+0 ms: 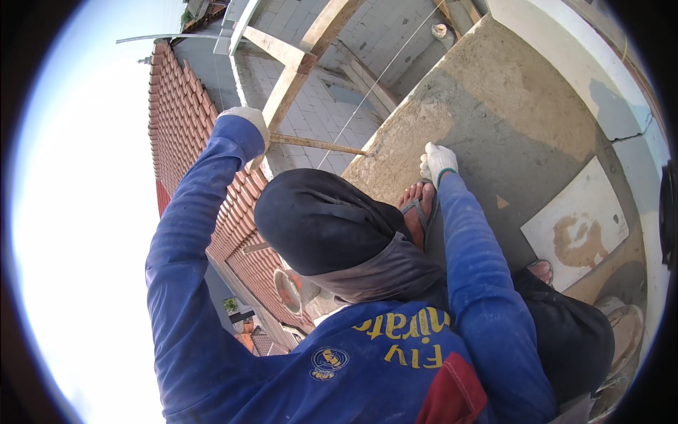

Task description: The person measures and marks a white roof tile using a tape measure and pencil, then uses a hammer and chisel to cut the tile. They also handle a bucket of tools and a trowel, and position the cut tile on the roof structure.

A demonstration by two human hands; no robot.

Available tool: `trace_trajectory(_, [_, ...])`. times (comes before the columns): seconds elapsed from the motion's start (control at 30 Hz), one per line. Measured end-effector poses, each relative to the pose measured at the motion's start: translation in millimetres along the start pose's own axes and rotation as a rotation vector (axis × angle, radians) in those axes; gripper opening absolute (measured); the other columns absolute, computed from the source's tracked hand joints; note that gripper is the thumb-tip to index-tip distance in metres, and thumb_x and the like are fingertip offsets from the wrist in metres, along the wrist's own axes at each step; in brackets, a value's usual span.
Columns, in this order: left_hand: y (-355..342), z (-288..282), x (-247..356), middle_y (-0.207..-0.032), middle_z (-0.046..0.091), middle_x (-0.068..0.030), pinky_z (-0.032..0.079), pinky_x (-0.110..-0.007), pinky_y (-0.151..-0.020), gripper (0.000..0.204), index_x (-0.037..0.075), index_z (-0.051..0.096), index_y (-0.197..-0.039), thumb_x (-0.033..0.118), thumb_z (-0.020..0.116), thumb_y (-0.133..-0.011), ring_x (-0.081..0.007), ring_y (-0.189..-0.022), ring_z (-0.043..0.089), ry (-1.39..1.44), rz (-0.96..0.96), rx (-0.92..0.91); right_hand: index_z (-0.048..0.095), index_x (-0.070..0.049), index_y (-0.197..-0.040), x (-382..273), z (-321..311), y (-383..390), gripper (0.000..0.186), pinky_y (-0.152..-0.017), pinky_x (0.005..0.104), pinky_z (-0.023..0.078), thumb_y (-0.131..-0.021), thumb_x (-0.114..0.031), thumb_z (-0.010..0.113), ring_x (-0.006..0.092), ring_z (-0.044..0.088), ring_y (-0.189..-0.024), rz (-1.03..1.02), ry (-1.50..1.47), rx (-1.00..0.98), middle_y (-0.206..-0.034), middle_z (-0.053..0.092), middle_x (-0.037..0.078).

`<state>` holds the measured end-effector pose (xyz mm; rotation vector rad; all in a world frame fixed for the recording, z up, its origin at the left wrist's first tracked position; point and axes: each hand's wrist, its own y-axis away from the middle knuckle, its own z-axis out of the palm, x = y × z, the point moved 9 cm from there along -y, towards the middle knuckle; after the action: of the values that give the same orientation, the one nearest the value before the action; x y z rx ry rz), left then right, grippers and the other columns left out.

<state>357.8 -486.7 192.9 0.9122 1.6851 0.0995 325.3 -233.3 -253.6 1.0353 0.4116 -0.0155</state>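
My left hand (248,124), in a pale work glove, is raised against a long wooden beam (288,92) and appears closed around its edge; its fingers are mostly hidden. A thin wooden stick (319,144) stretches from beside this hand to the edge of the concrete ledge (487,106). Low over the ledge, next to my sandalled foot (417,205), my right hand (439,160) wears a white glove with a green cuff. Its fingers are curled in, and whatever may be inside them is hidden.
A taut string (378,81) crosses beyond the ledge, where a drop opens beside a grey block wall (275,18). Tiled roofs (180,113) lie lower at left. On the ledge is a stained white board (590,201); a pale wall (551,42) borders the right.
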Motion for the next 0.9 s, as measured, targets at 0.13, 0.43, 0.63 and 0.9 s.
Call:
trace_trajectory(0.13, [1.4,-3.2,0.2,-0.101,0.084,-0.0239,0.065,-0.049,-0.084,0.03,0.003,0.088,-0.106,0.024,0.071,-0.092,-0.0403,-0.097,0.083,0.031,-0.017,-0.005,0.066,-0.004,-0.133,-0.3,0.0,2.5,0.039,-0.083,0.0509,0.064,-0.113,-0.034,0.053,0.0368,0.08,-0.095,0.045,-0.037,0.012,-0.112,0.08,0.019])
trace_trajectory(0.43, [-0.9,-8.3,-0.7,-0.101,0.084,-0.0242,0.065,-0.05,-0.084,0.028,0.004,0.088,-0.106,0.022,0.072,-0.093,-0.0403,-0.097,0.083,0.047,-0.047,-0.009,0.065,-0.003,-0.132,-0.7,-0.2,1.9,0.037,-0.082,0.0518,0.063,-0.112,-0.032,0.053,0.0378,0.079,-0.094,0.046,-0.038,0.032,-0.111,0.08,0.019])
trace_trajectory(0.63, [-6.0,-3.1,-2.3,-0.103,0.084,-0.0238,0.065,-0.049,-0.085,0.028,0.004,0.088,-0.107,0.023,0.072,-0.093,-0.0401,-0.099,0.083,0.018,-0.045,0.013,0.065,-0.003,-0.128,-0.6,6.1,6.7,0.037,-0.08,0.0526,0.062,-0.112,-0.033,0.052,0.0364,0.078,-0.091,0.078,-0.107,-0.013,-0.108,0.079,0.019])
trace_trajectory(0.9, [-3.3,-14.0,4.4,-0.102,0.084,-0.0245,0.066,-0.049,-0.085,0.028,0.004,0.088,-0.108,0.022,0.073,-0.092,-0.0401,-0.099,0.083,0.011,-0.026,-0.001,0.063,-0.006,-0.13,2.4,-0.5,-8.3,0.036,-0.084,0.0536,0.059,-0.112,-0.035,0.052,0.0339,0.077,-0.096,0.046,-0.03,0.0,-0.114,0.078,0.018])
